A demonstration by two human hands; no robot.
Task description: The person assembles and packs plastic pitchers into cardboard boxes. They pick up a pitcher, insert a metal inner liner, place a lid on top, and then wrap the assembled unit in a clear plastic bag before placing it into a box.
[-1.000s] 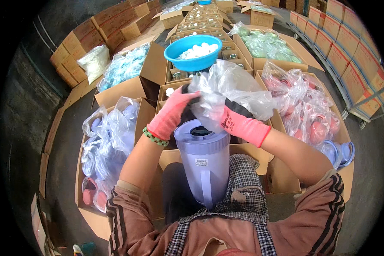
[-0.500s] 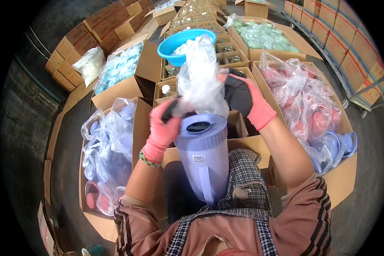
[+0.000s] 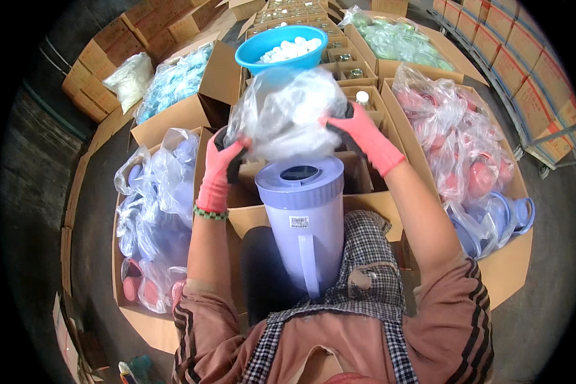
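Observation:
A clear plastic bag [image 3: 289,115] is stretched sideways between my hands, partly blurred by motion. My left hand [image 3: 223,159], in a pink glove with a dark palm, is closed on the bag's left edge. On the opposite edge, my right hand [image 3: 363,133], gloved alike, pinches the bag. Directly below stands a lilac plastic pitcher [image 3: 304,237] with a handle facing me and a white label. Its lilac lid [image 3: 299,185] has a dark round opening on top. The pitcher rests upright between my legs, touched by neither hand.
A blue basin [image 3: 278,54] of white caps sits on divided cartons of glass jars ahead. Bagged lilac and pink pitchers fill a left box [image 3: 153,211] and a right box [image 3: 470,160]. Farther boxes hold blue bags [image 3: 176,80] and green bags [image 3: 400,48]. Stacked cartons [image 3: 518,64] line the right.
The bunched, upright bag is now spread wide and lower, over the pitcher. My hands have moved apart, the left one outward. The basin's caps are now uncovered.

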